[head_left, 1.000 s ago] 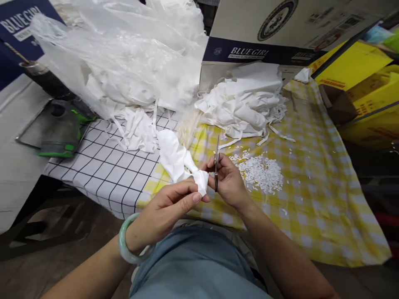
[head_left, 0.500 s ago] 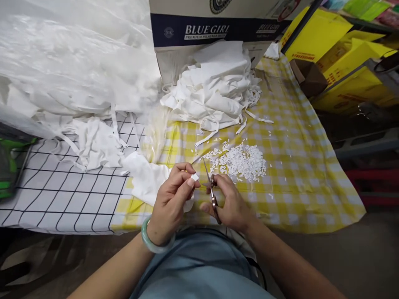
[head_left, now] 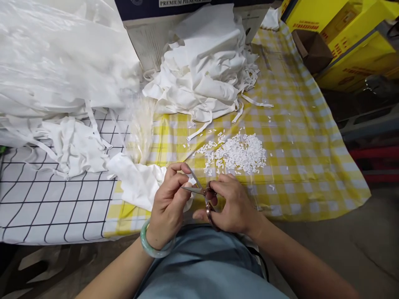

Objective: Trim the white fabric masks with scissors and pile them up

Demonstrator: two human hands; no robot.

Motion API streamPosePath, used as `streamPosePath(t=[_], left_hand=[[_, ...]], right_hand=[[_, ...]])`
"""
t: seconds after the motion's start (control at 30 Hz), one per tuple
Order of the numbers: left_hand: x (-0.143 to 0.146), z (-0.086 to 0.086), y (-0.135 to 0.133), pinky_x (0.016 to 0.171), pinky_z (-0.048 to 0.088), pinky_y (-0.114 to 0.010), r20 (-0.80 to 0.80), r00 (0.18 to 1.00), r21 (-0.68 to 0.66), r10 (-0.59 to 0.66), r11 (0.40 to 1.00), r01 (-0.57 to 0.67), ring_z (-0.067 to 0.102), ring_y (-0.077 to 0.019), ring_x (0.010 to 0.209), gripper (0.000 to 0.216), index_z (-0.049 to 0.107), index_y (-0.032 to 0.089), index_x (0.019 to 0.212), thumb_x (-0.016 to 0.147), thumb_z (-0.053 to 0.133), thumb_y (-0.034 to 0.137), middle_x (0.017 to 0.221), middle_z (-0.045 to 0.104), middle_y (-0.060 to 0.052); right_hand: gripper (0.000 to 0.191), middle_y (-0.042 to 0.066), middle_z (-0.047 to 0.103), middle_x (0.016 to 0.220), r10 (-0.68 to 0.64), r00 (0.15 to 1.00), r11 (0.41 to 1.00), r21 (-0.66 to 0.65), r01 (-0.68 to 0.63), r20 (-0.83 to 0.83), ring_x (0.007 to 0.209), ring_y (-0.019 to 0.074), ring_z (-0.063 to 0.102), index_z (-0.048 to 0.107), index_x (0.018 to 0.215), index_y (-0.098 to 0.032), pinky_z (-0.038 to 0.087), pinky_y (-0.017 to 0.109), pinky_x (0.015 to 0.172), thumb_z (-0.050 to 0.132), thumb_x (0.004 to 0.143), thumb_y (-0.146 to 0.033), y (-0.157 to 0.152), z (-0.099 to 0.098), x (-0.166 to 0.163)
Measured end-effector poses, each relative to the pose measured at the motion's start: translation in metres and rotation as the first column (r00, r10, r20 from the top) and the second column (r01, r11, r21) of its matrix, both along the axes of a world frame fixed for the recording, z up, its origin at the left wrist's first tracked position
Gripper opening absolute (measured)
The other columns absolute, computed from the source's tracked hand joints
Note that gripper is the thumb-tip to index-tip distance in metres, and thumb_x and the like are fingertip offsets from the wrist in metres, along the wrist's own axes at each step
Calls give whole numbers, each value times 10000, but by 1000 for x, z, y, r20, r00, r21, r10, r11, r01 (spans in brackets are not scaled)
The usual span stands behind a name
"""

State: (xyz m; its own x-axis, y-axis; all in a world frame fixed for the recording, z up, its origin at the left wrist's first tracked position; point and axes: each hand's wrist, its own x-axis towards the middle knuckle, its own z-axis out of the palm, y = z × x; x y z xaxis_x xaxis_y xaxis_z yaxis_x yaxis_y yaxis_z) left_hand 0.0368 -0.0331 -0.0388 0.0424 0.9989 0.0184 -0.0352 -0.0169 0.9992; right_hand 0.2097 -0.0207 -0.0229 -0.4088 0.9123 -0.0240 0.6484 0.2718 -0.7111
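My left hand (head_left: 170,199) pinches a white fabric piece (head_left: 137,178) by a small end that shows between thumb and fingers. The rest of that cloth lies on the table to the left and partly behind the hand. In my right hand (head_left: 232,203) is a pair of scissors (head_left: 204,192), its blades spread apart and pointing left. The blades reach the fingertips of my left hand, around the white end held there. Just beyond the hands lies a heap of small white snippets (head_left: 245,153).
A large pile of white cloth pieces with straps (head_left: 199,79) leans against a cardboard box (head_left: 146,39). Clear plastic (head_left: 62,54) covers more white cloth at the left. Yellow bags (head_left: 361,37) stand beyond the right edge of the checked tablecloth (head_left: 305,166).
The scissors have opened and swung left, bringing the blades to the white end in my left hand. The view has tilted down, and less of the box shows.
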Motion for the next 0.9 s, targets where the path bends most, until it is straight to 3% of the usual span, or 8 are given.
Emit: streamPosePath(t=[0.63,0.9], left_hand=[[2,1,-2,949,373,-352,-49,998,60,-37,997,40,432,-222,1063,236,565,202,750,968,476,219,943,471,-57],[8,-2,6,899,409,-348,-80,993,28,-83,996,85,447,-230,1041,230,582,202,767,963,487,273,976,482,-71]], right_hand=[[472,-11,552,559,23,999,999,-27,-24,-36,592,149,482,504,590,-207,335,317,679,727,714,-605,2,-1,1],[482,-6,533,549,-36,999,999,-2,36,-3,579,135,453,498,537,-193,331,289,635,726,739,-567,-3,-7,11]])
